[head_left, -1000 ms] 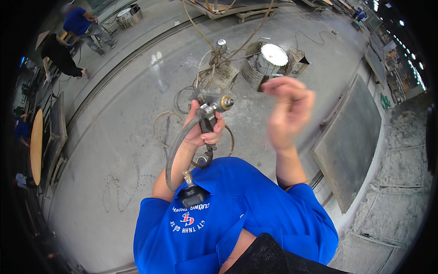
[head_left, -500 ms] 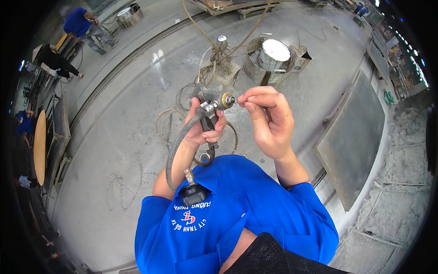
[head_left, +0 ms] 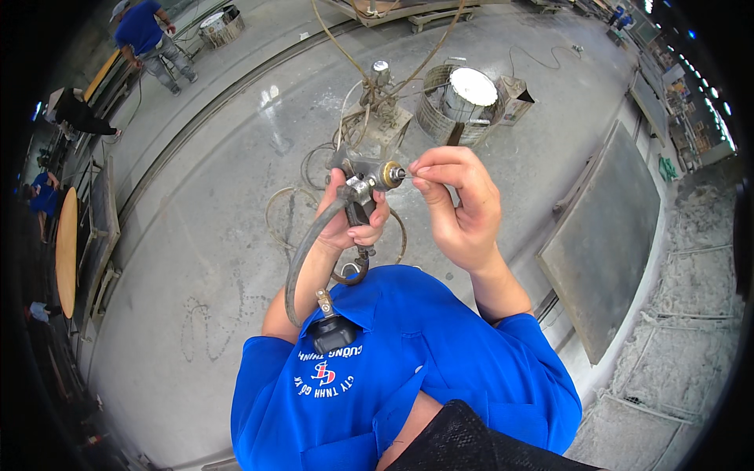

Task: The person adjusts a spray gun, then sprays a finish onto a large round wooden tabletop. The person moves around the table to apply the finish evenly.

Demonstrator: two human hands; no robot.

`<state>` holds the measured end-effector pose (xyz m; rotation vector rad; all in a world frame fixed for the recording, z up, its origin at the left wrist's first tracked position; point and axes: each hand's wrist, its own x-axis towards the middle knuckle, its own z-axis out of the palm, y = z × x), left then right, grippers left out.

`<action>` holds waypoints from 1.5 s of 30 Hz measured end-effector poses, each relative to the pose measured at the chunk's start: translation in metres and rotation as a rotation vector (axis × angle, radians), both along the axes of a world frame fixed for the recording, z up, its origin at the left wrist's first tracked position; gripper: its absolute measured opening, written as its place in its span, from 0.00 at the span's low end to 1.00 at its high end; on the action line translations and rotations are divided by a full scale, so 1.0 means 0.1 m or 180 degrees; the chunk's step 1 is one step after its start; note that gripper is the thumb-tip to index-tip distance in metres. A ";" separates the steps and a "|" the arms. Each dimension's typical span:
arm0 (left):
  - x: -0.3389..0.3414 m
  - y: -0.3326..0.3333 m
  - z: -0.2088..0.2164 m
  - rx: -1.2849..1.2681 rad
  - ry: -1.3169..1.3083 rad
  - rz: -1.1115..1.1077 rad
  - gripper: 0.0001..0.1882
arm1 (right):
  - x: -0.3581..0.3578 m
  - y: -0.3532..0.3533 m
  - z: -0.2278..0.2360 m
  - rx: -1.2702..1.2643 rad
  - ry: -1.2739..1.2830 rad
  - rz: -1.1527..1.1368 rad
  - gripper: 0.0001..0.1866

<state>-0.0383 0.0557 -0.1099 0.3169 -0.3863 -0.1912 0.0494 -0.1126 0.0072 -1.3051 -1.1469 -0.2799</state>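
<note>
My left hand [head_left: 345,221] is wrapped round the grip of a spray gun [head_left: 361,187], which has a grey metal body and a brass ring at its front. A dark hose [head_left: 297,271] curves down from the gun to a small black cup [head_left: 333,334] in front of my blue shirt. Thumb and fingers of my right hand [head_left: 463,196] pinch a thin wire-like pin [head_left: 408,176] just off the gun's nozzle. Whether its tip is inside the nozzle opening is too small to tell.
Beyond my hands stands a pump unit [head_left: 385,118] with hoses. Beside it, a tub [head_left: 433,118] holds a white-topped bucket [head_left: 471,96]. A large dark panel [head_left: 605,243] leans at the right, and a round wooden board [head_left: 67,253] stands at the left. Other people [head_left: 145,39] work at the far left.
My right hand has shifted very slightly left, still pinching the pin at the nozzle. The left hand keeps its hold on the spray gun. People in the background have moved a little.
</note>
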 end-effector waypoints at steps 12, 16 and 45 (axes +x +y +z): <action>-0.03 -0.02 -0.05 -0.0013 -0.0058 0.0120 0.41 | 0.18 -0.10 0.07 0.0226 -0.0094 -0.0424 0.07; 0.00 0.04 -0.05 -0.0039 -0.0256 0.0179 0.41 | 0.30 -0.27 0.20 0.0978 0.0700 -0.0550 0.06; -0.10 -0.03 0.05 -0.0069 -0.0108 0.0147 0.41 | -0.02 0.01 0.15 -0.0449 -0.0143 0.0029 0.07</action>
